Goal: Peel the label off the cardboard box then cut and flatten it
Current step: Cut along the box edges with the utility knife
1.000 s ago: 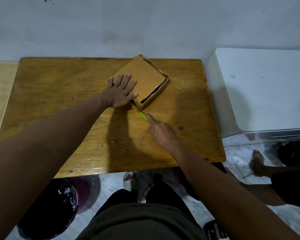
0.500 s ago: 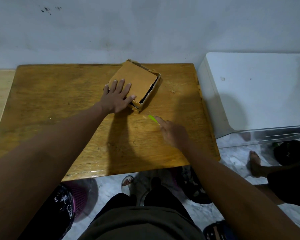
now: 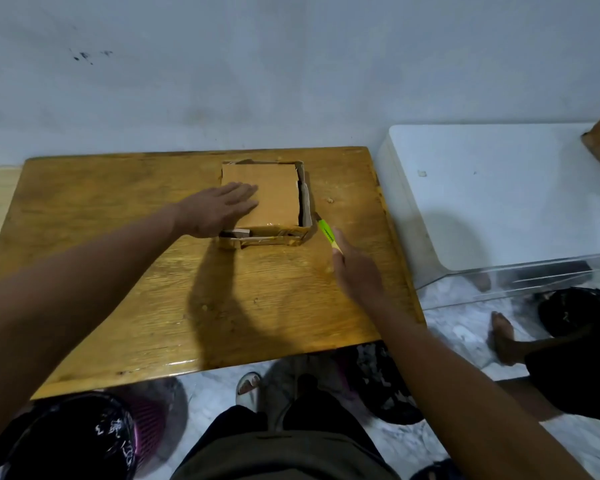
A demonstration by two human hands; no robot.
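Note:
A shallow brown cardboard box (image 3: 278, 192) lies on the wooden table (image 3: 118, 271), square to the table's edges, with slits along its front and right sides. My left hand (image 3: 219, 211) rests flat on the box's left part, fingers together. My right hand (image 3: 355, 271) grips a green-handled cutter (image 3: 326, 233). The cutter's blade tip sits at the box's front right corner.
A white chest-like unit (image 3: 499, 192) stands right of the table. Under the table's front edge are a purple bin with a black bag (image 3: 94, 434) and a sandal. Another person's bare foot (image 3: 503, 337) is on the marble floor at right.
The box has been turned from a diagonal lie to square with the table. My right hand with the cutter drew away from the near corner, then came to the front right corner.

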